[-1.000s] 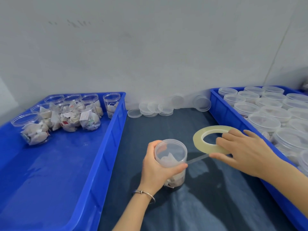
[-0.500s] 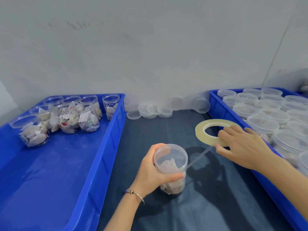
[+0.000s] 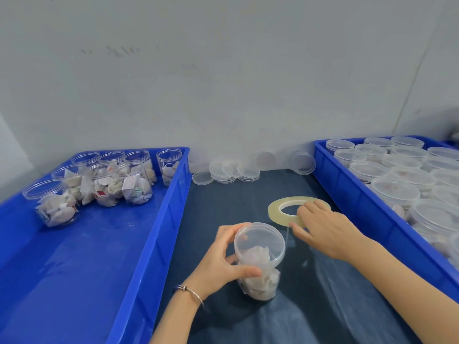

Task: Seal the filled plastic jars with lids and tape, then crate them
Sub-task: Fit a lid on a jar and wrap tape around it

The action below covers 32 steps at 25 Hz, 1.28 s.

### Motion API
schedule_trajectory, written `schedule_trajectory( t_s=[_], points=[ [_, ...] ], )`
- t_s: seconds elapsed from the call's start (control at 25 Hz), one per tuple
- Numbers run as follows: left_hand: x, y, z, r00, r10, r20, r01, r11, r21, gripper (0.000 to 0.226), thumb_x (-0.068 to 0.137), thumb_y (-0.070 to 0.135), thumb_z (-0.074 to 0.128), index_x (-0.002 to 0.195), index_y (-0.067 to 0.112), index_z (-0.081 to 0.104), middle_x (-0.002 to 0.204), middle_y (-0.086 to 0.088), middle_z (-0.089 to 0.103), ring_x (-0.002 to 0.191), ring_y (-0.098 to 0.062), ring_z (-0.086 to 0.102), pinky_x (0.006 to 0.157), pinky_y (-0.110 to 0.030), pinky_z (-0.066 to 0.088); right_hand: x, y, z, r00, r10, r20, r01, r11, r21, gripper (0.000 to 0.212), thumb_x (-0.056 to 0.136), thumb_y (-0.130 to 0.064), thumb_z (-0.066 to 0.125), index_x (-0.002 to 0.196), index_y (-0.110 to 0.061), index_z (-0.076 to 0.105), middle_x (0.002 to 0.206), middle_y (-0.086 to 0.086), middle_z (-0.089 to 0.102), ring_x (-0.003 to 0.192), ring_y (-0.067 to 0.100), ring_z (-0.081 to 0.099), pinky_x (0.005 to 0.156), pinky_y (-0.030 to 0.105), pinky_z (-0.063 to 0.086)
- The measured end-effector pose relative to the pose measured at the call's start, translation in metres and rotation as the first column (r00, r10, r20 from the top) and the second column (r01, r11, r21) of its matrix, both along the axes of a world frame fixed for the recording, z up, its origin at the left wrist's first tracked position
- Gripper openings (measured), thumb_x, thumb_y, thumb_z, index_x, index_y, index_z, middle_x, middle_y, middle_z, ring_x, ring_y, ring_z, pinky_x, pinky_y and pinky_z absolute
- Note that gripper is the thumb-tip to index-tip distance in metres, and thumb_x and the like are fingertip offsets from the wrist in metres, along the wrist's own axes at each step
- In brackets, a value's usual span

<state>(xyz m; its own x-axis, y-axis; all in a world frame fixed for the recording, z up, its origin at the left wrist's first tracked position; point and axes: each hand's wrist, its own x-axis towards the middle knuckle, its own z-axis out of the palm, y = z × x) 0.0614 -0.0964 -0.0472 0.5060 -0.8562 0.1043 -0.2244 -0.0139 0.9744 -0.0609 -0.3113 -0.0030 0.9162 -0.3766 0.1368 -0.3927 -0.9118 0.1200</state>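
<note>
A clear plastic jar (image 3: 260, 259) filled with white sachets and capped with a clear lid stands tilted on the dark cloth. My left hand (image 3: 223, 259) grips it around the rim and side. A thin strip of clear tape runs from the lid's edge up to a flat roll of tape (image 3: 285, 209). My right hand (image 3: 327, 232) holds that roll just right of the jar, fingers over its near edge and thumb beneath.
The left blue crate (image 3: 159, 234) holds several open filled jars (image 3: 106, 184) at its far end. The right blue crate (image 3: 352, 194) is packed with lidded jars (image 3: 397, 177). Loose clear lids (image 3: 233, 170) lie by the wall. A dark cloth (image 3: 310, 306) covers the table between the crates.
The roll has come closer to the jar, so the tape strip is shorter and steeper. My left hand has turned and tilted the jar slightly.
</note>
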Motion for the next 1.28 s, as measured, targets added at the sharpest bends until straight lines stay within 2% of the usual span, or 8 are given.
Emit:
schedule_trajectory(
  t_s=[0.28, 0.6, 0.72, 0.8, 0.88, 1.04, 1.16, 1.28],
  points=[
    [0.002, -0.001, 0.005, 0.999, 0.026, -0.043, -0.025, 1.000, 0.017, 0.065, 0.076, 0.005, 0.076, 0.129, 0.022, 0.043, 0.127, 0.006, 0.060, 0.122, -0.006, 0.054, 0.104, -0.031, 0.044, -0.002, 0.010, 0.005, 1.000, -0.010, -0.014, 0.009, 1.000, -0.026, 0.038, 0.098, -0.053, 0.020, 0.092, -0.021, 0.040, 0.096, -0.008, 0.039, 0.087, 0.013, 0.036, 0.062, 0.026, 0.033],
    [-0.017, -0.005, 0.004, 0.974, 0.116, 0.192, -0.127, 0.991, 0.046, 0.052, 0.099, 0.012, 0.047, 0.142, 0.034, 0.027, 0.119, 0.002, 0.043, 0.109, 0.013, 0.045, 0.094, -0.005, 0.036, -0.008, 0.019, 0.008, 0.998, -0.031, -0.062, 0.031, 1.000, 0.004, 0.034, 0.099, -0.045, 0.016, 0.091, -0.019, 0.037, 0.093, -0.005, 0.036, 0.082, 0.016, 0.033, 0.062, 0.027, 0.031],
    [-0.025, -0.005, 0.005, 0.978, 0.148, 0.150, -0.154, 0.988, 0.029, 0.049, 0.101, 0.013, 0.044, 0.136, 0.042, 0.026, 0.133, 0.016, 0.041, 0.121, 0.014, 0.040, 0.102, -0.010, 0.036, -0.013, 0.019, 0.010, 0.998, -0.021, -0.061, 0.022, 0.999, 0.025, 0.027, 0.099, -0.038, 0.020, 0.090, -0.018, 0.037, 0.092, -0.002, 0.037, 0.082, 0.016, 0.033, 0.063, 0.027, 0.033],
    [-0.033, -0.008, 0.009, 0.980, 0.063, 0.191, -0.088, 0.988, 0.129, 0.062, 0.094, 0.038, 0.054, 0.142, 0.042, 0.015, 0.142, 0.026, 0.028, 0.127, 0.015, 0.030, 0.101, -0.006, 0.030, -0.014, 0.018, 0.013, 0.996, 0.007, -0.084, -0.005, 1.000, 0.030, 0.025, 0.099, -0.037, 0.021, 0.089, -0.019, 0.035, 0.092, -0.003, 0.035, 0.083, 0.016, 0.032, 0.064, 0.027, 0.034],
    [-0.042, -0.019, 0.012, 0.951, 0.113, 0.289, -0.175, 0.964, 0.201, 0.108, 0.068, 0.071, 0.062, 0.149, 0.033, 0.004, 0.139, 0.025, 0.022, 0.122, 0.013, 0.027, 0.096, -0.008, 0.026, -0.015, 0.015, 0.017, 0.994, 0.059, -0.092, -0.054, 0.997, 0.053, 0.026, 0.100, -0.041, 0.022, 0.089, -0.021, 0.035, 0.092, -0.006, 0.034, 0.085, 0.013, 0.032, 0.065, 0.027, 0.033],
    [-0.052, -0.034, 0.011, 0.879, 0.350, 0.324, -0.396, 0.914, 0.086, 0.104, 0.057, 0.059, 0.080, 0.141, 0.030, 0.025, 0.122, 0.020, 0.034, 0.113, 0.003, 0.039, 0.081, 0.000, 0.028, -0.024, 0.005, 0.023, 0.979, 0.174, -0.103, -0.168, 0.984, 0.065, 0.033, 0.096, -0.056, 0.024, 0.108, -0.033, 0.043, 0.097, -0.018, 0.034, 0.091, 0.004, 0.032, 0.072, 0.027, 0.036],
    [-0.031, -0.026, 0.021, 0.925, 0.204, 0.320, -0.265, 0.951, 0.159, 0.087, 0.062, 0.049, 0.084, 0.132, 0.035, 0.035, 0.125, 0.022, 0.044, 0.116, 0.009, 0.042, 0.081, 0.006, 0.029, -0.033, 0.001, 0.027, 0.979, 0.177, -0.103, -0.165, 0.980, 0.113, 0.038, 0.092, -0.062, 0.027, 0.118, -0.041, 0.045, 0.101, -0.024, 0.035, 0.094, -0.006, 0.029, 0.088, 0.027, 0.034],
    [-0.007, -0.021, 0.052, 0.932, -0.018, 0.361, -0.128, 0.918, 0.374, 0.078, 0.067, 0.048, 0.081, 0.130, 0.035, 0.036, 0.126, 0.019, 0.044, 0.117, 0.001, 0.044, 0.089, -0.009, 0.037, -0.031, 0.009, 0.022, 0.988, 0.116, -0.102, -0.108, 0.991, 0.081, 0.042, 0.092, -0.063, 0.020, 0.116, -0.038, 0.043, 0.105, -0.026, 0.034, 0.106, -0.005, 0.033, 0.105, 0.037, 0.026]
  ],
)
